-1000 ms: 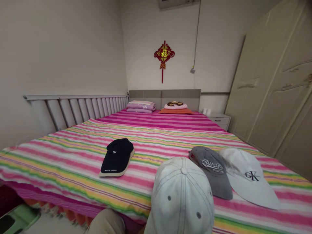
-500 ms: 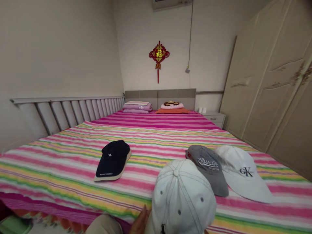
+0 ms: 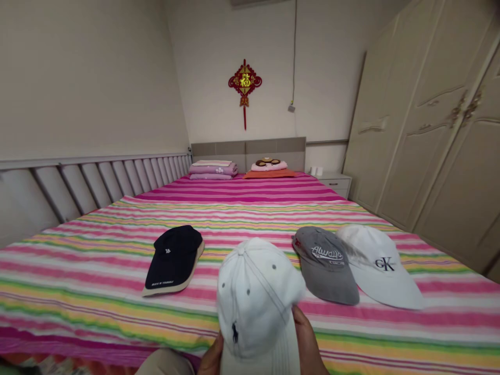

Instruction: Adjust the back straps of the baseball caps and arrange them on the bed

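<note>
While the pale cap (image 3: 253, 297) hangs low in the centre of the frame, above the near edge of the bed (image 3: 97, 291), both hands grip it from below. The right hand (image 3: 308, 344) closes on the cap's right side, thumb lying against the fabric. The left hand (image 3: 211, 359) is mostly cut off by the bottom edge, but it seems to pinch the brim's left side. The cap's crown points away and a small dark logo faces the camera.

On the striped sheet beyond, a navy cap (image 3: 174, 258) lies left of centre. A grey cap (image 3: 326, 263) lies to the right, overlapping a white cap (image 3: 380, 265). Folded bedding (image 3: 213, 169) sits at the headboard, a red ornament (image 3: 245, 83) hangs on the wall above it, and a wardrobe (image 3: 437, 156) fills the right.
</note>
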`<action>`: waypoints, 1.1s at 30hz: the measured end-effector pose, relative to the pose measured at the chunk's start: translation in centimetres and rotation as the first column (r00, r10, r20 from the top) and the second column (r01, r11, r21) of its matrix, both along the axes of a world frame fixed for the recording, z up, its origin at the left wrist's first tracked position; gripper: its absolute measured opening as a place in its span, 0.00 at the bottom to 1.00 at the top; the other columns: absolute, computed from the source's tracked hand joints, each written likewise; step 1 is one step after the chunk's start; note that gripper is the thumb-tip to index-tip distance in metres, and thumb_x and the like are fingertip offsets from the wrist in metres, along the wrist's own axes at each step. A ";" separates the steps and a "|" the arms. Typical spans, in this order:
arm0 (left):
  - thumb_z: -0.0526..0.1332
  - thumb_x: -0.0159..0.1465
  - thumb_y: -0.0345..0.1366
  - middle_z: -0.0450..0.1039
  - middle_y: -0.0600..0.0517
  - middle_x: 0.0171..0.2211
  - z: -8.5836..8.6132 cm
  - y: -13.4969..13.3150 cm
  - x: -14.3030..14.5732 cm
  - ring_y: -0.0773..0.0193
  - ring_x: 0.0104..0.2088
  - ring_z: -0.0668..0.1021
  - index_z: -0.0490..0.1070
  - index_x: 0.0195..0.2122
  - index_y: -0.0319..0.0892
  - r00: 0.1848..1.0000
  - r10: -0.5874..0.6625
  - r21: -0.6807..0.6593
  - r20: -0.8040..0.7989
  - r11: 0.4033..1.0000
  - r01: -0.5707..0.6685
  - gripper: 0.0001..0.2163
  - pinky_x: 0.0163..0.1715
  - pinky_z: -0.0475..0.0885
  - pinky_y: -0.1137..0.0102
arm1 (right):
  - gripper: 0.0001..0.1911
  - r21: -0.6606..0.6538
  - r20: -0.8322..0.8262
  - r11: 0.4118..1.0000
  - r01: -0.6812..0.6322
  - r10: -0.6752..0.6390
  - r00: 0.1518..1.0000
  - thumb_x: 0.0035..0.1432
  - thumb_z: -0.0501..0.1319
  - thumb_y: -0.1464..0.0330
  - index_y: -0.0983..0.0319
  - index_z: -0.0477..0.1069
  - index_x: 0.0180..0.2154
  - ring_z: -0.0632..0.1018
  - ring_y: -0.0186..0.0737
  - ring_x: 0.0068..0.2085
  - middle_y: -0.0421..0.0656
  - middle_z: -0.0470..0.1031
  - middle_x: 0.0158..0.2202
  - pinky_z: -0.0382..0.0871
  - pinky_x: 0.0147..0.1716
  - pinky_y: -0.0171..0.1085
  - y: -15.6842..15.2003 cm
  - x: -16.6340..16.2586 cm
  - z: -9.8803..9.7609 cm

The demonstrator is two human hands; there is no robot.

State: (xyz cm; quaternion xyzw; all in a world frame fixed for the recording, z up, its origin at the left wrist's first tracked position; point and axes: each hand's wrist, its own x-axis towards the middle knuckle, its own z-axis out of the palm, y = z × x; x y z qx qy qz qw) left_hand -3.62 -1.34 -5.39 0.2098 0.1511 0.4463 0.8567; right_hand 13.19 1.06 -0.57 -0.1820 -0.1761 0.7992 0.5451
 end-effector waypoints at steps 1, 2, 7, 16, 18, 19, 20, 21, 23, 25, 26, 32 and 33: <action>0.56 0.57 0.43 0.73 0.48 0.45 -0.1 0.1 0.1 0.51 0.53 0.67 0.69 0.48 0.44 1.000 -0.007 0.022 0.015 1.000 0.006 0.19 0.56 0.51 0.59 | 0.11 -0.013 -0.054 1.000 -0.007 0.006 0.999 0.47 0.61 0.64 0.62 0.74 0.33 0.75 0.43 0.41 0.41 0.77 0.35 0.65 0.43 0.43 0.0 0.1 0.4; 0.55 0.58 0.43 0.73 0.48 0.45 -0.2 0.2 0.2 0.52 0.53 0.67 0.69 0.48 0.44 0.999 -0.005 0.045 0.034 0.999 0.003 0.18 0.56 0.50 0.59 | 0.10 -0.027 -0.111 1.000 -0.016 0.013 0.994 0.44 0.63 0.64 0.60 0.75 0.31 0.76 0.43 0.40 0.39 0.78 0.33 0.65 0.44 0.42 0.1 0.3 0.8; 0.51 0.60 0.44 0.72 0.48 0.46 -0.7 0.3 1.1 0.54 0.54 0.65 0.68 0.49 0.42 0.993 0.017 0.091 0.119 0.995 -0.028 0.19 0.57 0.48 0.60 | 0.15 -0.082 -0.215 0.985 -0.151 0.130 0.968 0.46 0.62 0.59 0.58 0.74 0.36 0.77 0.45 0.38 0.41 0.79 0.31 0.64 0.44 0.45 0.5 0.7 2.2; 0.54 0.59 0.37 0.74 0.50 0.43 0.5 0.6 -0.3 0.54 0.51 0.69 0.73 0.43 0.48 0.982 0.180 -0.062 0.051 0.982 -0.176 0.13 0.56 0.53 0.59 | 0.11 -0.141 -0.107 0.990 0.026 -0.042 0.993 0.48 0.62 0.69 0.62 0.73 0.37 0.77 0.44 0.39 0.42 0.79 0.33 0.65 0.44 0.42 2.1 0.7 1.4; 0.56 0.58 0.34 0.75 0.51 0.41 1.1 0.8 -0.5 0.55 0.49 0.71 0.74 0.41 0.49 0.974 0.224 -0.093 0.029 0.971 -0.220 0.12 0.54 0.55 0.60 | 0.10 -0.150 -0.098 0.988 0.027 -0.042 0.994 0.48 0.62 0.69 0.62 0.73 0.36 0.77 0.43 0.39 0.42 0.79 0.32 0.66 0.44 0.42 2.3 1.0 1.0; 0.56 0.58 0.32 0.76 0.51 0.40 1.4 1.0 -0.4 0.56 0.48 0.72 0.74 0.40 0.49 0.973 0.232 -0.103 0.011 0.968 -0.230 0.11 0.54 0.56 0.60 | 0.11 -0.155 -0.095 0.988 0.024 -0.039 0.995 0.48 0.62 0.68 0.62 0.73 0.37 0.77 0.44 0.39 0.42 0.79 0.32 0.66 0.43 0.42 2.5 1.2 0.8; 0.57 0.57 0.31 0.76 0.51 0.40 1.7 1.1 -0.3 0.56 0.47 0.72 0.74 0.40 0.48 0.972 0.237 -0.110 -0.009 0.965 -0.236 0.12 0.53 0.57 0.60 | 0.12 -0.159 -0.090 0.987 0.020 -0.034 0.995 0.49 0.62 0.67 0.62 0.73 0.38 0.77 0.44 0.39 0.42 0.79 0.32 0.66 0.43 0.42 2.7 1.4 0.5; 0.57 0.57 0.31 0.76 0.50 0.39 1.9 1.3 -0.2 0.56 0.46 0.73 0.74 0.40 0.48 0.969 0.246 -0.112 -0.029 0.962 -0.247 0.12 0.52 0.58 0.60 | 0.12 -0.162 -0.082 0.987 0.017 -0.031 0.996 0.49 0.61 0.66 0.62 0.72 0.38 0.77 0.44 0.39 0.42 0.79 0.32 0.67 0.42 0.42 2.8 1.6 0.3; 0.57 0.56 0.29 0.76 0.49 0.39 2.2 1.6 0.1 0.55 0.46 0.73 0.74 0.40 0.46 0.964 0.260 -0.114 -0.060 0.957 -0.265 0.12 0.51 0.60 0.60 | 0.13 -0.160 -0.060 0.987 0.029 -0.039 0.997 0.49 0.61 0.65 0.62 0.72 0.38 0.77 0.45 0.39 0.43 0.79 0.31 0.67 0.41 0.42 3.2 2.0 -0.1; 0.58 0.56 0.29 0.76 0.49 0.38 2.2 2.0 0.5 0.55 0.45 0.73 0.73 0.39 0.46 0.961 0.264 -0.125 -0.078 0.954 -0.273 0.11 0.50 0.61 0.60 | 0.13 -0.141 -0.033 0.987 0.074 -0.080 0.996 0.49 0.62 0.65 0.63 0.73 0.37 0.77 0.45 0.40 0.43 0.79 0.31 0.68 0.41 0.41 3.6 2.4 -0.5; 0.58 0.56 0.29 0.76 0.49 0.38 2.2 2.3 0.6 0.55 0.45 0.74 0.73 0.39 0.45 0.961 0.262 -0.130 -0.085 0.954 -0.271 0.11 0.49 0.62 0.60 | 0.12 -0.131 -0.020 0.986 0.107 -0.111 0.994 0.48 0.62 0.65 0.63 0.73 0.37 0.77 0.44 0.40 0.43 0.79 0.32 0.68 0.41 0.40 3.7 2.6 -0.7; 0.59 0.56 0.29 0.76 0.47 0.37 2.4 5.3 1.8 0.56 0.42 0.75 0.65 0.50 0.44 0.960 0.262 -0.072 -0.096 0.960 -0.270 0.19 0.48 0.64 0.61 | 0.16 0.004 0.129 0.986 0.164 -0.163 0.978 0.51 0.60 0.61 0.64 0.71 0.39 0.76 0.41 0.40 0.45 0.77 0.38 0.69 0.38 0.36 2.9 3.5 -2.2; 0.59 0.56 0.29 0.77 0.46 0.36 2.6 6.1 2.1 0.56 0.42 0.76 0.63 0.52 0.44 0.959 0.265 -0.060 -0.102 0.960 -0.272 0.21 0.48 0.65 0.61 | 0.17 0.024 0.159 0.989 0.148 -0.150 0.976 0.53 0.59 0.60 0.64 0.70 0.41 0.76 0.41 0.40 0.46 0.77 0.39 0.69 0.37 0.36 2.7 3.6 -2.4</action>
